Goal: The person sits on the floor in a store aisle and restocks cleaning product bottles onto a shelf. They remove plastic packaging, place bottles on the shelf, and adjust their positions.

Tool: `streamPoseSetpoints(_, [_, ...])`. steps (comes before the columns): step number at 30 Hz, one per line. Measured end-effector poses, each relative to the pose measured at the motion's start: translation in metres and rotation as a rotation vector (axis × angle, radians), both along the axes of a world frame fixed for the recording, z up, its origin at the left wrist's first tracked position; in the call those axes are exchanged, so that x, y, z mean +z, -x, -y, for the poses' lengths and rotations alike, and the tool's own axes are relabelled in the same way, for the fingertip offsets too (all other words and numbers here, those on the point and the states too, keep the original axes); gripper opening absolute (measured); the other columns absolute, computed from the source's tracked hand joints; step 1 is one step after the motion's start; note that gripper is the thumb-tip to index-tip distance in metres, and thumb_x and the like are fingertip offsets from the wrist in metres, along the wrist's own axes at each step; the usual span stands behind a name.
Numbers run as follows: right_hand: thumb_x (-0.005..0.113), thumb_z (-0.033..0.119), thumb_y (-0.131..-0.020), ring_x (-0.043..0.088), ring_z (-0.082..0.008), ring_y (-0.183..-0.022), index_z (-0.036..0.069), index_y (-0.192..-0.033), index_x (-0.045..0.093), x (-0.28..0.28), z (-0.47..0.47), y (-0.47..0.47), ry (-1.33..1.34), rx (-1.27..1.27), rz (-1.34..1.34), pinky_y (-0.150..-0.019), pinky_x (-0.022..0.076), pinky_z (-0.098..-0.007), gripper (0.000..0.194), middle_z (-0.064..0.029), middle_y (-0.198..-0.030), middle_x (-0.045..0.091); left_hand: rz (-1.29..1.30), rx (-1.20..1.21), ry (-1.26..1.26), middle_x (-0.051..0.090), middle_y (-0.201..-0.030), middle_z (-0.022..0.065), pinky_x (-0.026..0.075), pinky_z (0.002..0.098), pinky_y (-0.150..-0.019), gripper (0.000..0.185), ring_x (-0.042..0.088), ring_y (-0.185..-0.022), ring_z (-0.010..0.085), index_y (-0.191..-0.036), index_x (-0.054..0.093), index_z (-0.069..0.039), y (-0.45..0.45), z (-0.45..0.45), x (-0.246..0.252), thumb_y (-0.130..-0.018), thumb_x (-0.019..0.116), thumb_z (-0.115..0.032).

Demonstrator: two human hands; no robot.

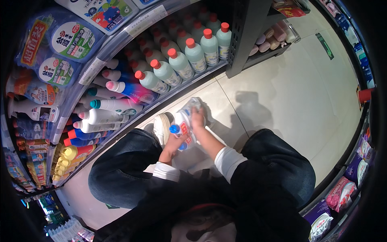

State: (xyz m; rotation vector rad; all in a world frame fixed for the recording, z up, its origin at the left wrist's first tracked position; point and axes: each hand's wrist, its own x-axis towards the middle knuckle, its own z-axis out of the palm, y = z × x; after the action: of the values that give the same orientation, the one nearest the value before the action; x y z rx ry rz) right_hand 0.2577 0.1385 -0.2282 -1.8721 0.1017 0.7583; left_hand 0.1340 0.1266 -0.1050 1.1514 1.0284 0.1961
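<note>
Low between the knees, my left hand (175, 141) and my right hand (198, 118) hold a white plastic-wrapped pack of bottles (185, 121) with blue caps and a red label. My left fingers grip its near end beside the caps, while my right fingers lie along its right side. A white shoe (162, 127) stands just left of the pack. Above, on the bottom shelf, are rows of pale green bottles with red caps (177, 65). Left of them lean white bottles (99, 116) and a pink-and-blue bottle (133, 90).
A shelf's front edge (169, 96) runs diagonally on the left, with a dark metal upright (240, 45) at its far end. Yellow-capped bottles (65, 160) stand at the lower left. Tiled floor (290, 99) extends rightward to another shelf with bagged goods (340, 193).
</note>
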Motion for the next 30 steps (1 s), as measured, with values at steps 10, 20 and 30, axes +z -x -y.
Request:
streamPoseSetpoints(10, [0.060, 0.027, -0.084, 0.059, -0.0390, -0.110, 0.000, -0.106, 0.067, 0.129, -0.006, 0.066, -0.209, 0.843, 0.250, -0.097, 0.0448, -0.0474, 0.035, -0.0235, -0.113, 0.064, 0.142, 0.296, 0.501, 0.065, -0.118, 0.0128, 0.056, 0.0341, -0.087, 0.033, 0.066, -0.102, 0.0226, -0.127, 0.055, 0.000, 0.074, -0.019, -0.053, -0.096, 0.060, -0.012])
streamPoseSetpoints(20, [0.056, 0.025, -0.094, 0.059, -0.0424, -0.108, 0.001, -0.124, 0.054, 0.072, 0.014, 0.017, -0.169, 0.944, 0.308, -0.091, 0.0490, -0.0491, 0.038, -0.0246, -0.116, 0.062, 0.117, 0.269, 0.356, 0.066, -0.115, 0.0119, 0.058, 0.0384, -0.082, 0.034, 0.067, -0.100, 0.0244, -0.123, 0.056, -0.002, 0.034, -0.014, -0.004, -0.091, 0.065, -0.010])
streamPoseSetpoints(30, [0.056, 0.028, -0.096, 0.056, -0.0397, -0.117, 0.003, -0.130, 0.051, -0.009, 0.077, -0.015, -0.145, 0.692, 0.300, -0.099, 0.0451, -0.0434, 0.042, -0.0228, -0.128, 0.058, 0.160, 0.622, 0.496, 0.066, -0.115, 0.0104, 0.055, 0.0419, -0.090, 0.048, 0.067, -0.100, 0.0265, -0.129, 0.053, -0.011, 0.028, -0.021, -0.015, -0.092, 0.066, -0.038])
